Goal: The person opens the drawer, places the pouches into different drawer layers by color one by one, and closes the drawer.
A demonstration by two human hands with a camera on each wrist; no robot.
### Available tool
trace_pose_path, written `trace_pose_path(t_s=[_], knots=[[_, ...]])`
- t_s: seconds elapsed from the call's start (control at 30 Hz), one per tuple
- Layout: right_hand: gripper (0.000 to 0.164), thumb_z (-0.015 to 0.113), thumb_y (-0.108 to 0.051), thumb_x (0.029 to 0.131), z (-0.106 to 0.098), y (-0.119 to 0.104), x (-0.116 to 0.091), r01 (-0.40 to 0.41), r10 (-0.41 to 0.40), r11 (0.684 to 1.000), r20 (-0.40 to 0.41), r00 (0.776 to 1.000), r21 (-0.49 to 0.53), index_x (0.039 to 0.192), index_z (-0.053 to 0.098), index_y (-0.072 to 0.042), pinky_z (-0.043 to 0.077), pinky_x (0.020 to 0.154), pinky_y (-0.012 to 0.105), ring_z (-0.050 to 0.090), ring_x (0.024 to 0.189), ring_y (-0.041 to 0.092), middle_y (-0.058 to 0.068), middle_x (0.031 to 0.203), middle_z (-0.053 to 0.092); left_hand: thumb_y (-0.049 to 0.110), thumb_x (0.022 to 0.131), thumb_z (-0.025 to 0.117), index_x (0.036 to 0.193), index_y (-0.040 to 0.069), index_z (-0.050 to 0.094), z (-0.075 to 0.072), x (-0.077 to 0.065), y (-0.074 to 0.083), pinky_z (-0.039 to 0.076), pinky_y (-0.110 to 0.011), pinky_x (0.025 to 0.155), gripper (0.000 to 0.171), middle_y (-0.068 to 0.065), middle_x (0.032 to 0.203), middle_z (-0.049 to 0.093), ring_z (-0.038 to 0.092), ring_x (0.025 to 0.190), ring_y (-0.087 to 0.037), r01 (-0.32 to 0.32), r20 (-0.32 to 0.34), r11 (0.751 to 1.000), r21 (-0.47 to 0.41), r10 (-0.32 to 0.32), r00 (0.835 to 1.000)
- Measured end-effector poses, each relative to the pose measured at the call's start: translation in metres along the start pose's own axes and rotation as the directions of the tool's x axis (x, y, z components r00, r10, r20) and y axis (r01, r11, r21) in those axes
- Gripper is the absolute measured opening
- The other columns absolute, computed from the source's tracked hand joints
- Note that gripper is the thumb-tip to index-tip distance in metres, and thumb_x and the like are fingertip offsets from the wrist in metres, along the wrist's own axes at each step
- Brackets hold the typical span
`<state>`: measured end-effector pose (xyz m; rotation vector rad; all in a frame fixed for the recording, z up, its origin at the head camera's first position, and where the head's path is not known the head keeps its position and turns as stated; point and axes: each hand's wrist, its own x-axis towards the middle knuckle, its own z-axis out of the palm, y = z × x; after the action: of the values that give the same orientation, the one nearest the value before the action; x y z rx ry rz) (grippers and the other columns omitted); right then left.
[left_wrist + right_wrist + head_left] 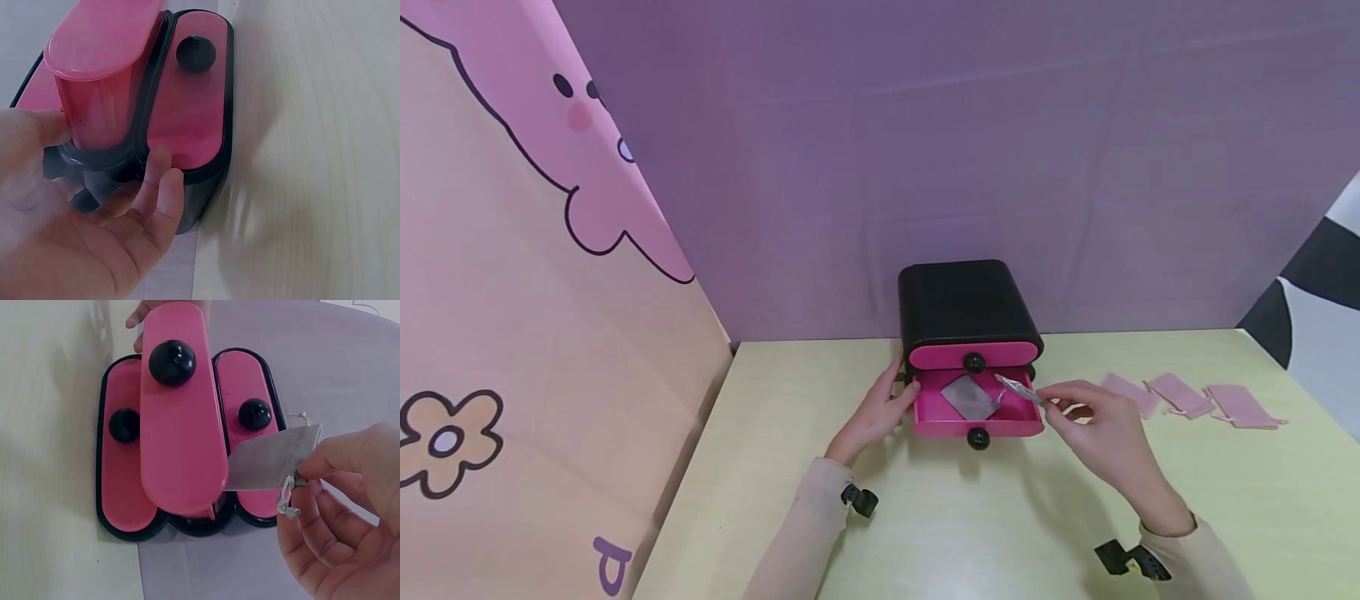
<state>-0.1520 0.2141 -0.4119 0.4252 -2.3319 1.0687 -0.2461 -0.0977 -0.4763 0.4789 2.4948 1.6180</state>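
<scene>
A purple wall point(962, 167) stands behind the pale table point(962, 533), with a cartoon-printed wall point(587, 350) at left. The black cabinet point(966, 304) sits by the table's back edge, its middle pink drawer point(940, 427) out. The right hand point(1105, 433) pinches a grey pouch point(1018, 389) between thumb and fingers over the drawer's right side; the left hand point(876, 412) rests at the cabinet's side, fingers apart, thumb against the drawer. Three pink pouches point(1180, 393) lie at right, the nearest partly covered by the right hand. Only the head view shows the second grey pouch point(967, 398) inside the drawer; the wrist views reveal the closed bottom drawer point(187, 106) beneath.
</scene>
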Motion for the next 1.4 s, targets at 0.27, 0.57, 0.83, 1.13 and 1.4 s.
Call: trace_pose_path(t_s=[0.27, 0.57, 0.83, 1.13, 1.4], knots=[[0.019, 0.076, 0.005, 0.087, 0.018, -0.003, 0.006, -0.038, 0.038, 0.999, 0.053, 0.998, 0.003, 0.1, 0.084, -0.007, 0.053, 0.069, 0.011, 0.061, 0.078, -0.005, 0.005, 0.091, 0.078, 0.039, 0.112, 0.052, 0.173, 0.033, 0.012, -0.001, 0.001, 0.0, 0.054, -0.029, 0.07, 0.073, -0.019, 0.162, 0.043, 0.069, 0.094, -0.035, -0.011, 0.001, 1.0, 0.003, 0.011, 1.0], [0.014, 0.078, -0.001, 0.09, 0.031, -0.005, 0.012, -0.053, 0.054, 0.999, 0.086, 0.995, -0.009, 0.099, 0.085, -0.01, 0.056, 0.069, 0.019, 0.061, 0.077, -0.002, 0.005, 0.09, 0.078, 0.039, 0.112, 0.051, 0.173, 0.033, 0.012, 0.0, 0.0, 0.001, 0.055, -0.03, 0.069, 0.073, -0.02, 0.16, 0.044, 0.069, 0.095, -0.038, -0.019, 0.001, 1.0, 0.003, 0.019, 1.0], [0.016, 0.077, 0.0, 0.09, 0.039, -0.001, 0.015, -0.102, 0.106, 0.994, 0.132, 0.986, -0.031, 0.101, 0.085, -0.009, 0.056, 0.072, 0.019, 0.067, 0.08, 0.008, 0.006, 0.098, 0.081, 0.039, 0.112, 0.051, 0.173, 0.034, 0.013, 0.0, 0.0, 0.002, 0.055, -0.031, 0.072, 0.073, -0.018, 0.162, 0.043, 0.067, 0.095, -0.031, -0.013, -0.003, 1.0, 0.003, 0.013, 1.0], [0.016, 0.074, 0.0, 0.091, 0.048, 0.001, 0.017, -0.143, 0.147, 0.989, 0.163, 0.976, -0.041, 0.102, 0.084, -0.005, 0.055, 0.068, 0.022, 0.065, 0.078, 0.015, 0.01, 0.097, 0.079, 0.038, 0.112, 0.051, 0.173, 0.033, 0.012, 0.0, -0.001, 0.003, 0.055, -0.031, 0.071, 0.073, -0.018, 0.161, 0.042, 0.066, 0.093, -0.03, -0.019, -0.002, 1.0, 0.006, 0.019, 1.0], [0.016, 0.074, 0.0, 0.09, 0.055, 0.001, 0.019, -0.137, 0.138, 0.99, 0.187, 0.973, -0.02, 0.102, 0.084, -0.004, 0.053, 0.063, 0.023, 0.066, 0.074, 0.015, 0.012, 0.094, 0.079, 0.039, 0.112, 0.051, 0.173, 0.035, 0.012, 0.001, -0.001, 0.002, 0.056, -0.032, 0.073, 0.072, -0.017, 0.162, 0.042, 0.065, 0.095, -0.025, -0.013, -0.006, 1.0, 0.006, 0.013, 1.0]])
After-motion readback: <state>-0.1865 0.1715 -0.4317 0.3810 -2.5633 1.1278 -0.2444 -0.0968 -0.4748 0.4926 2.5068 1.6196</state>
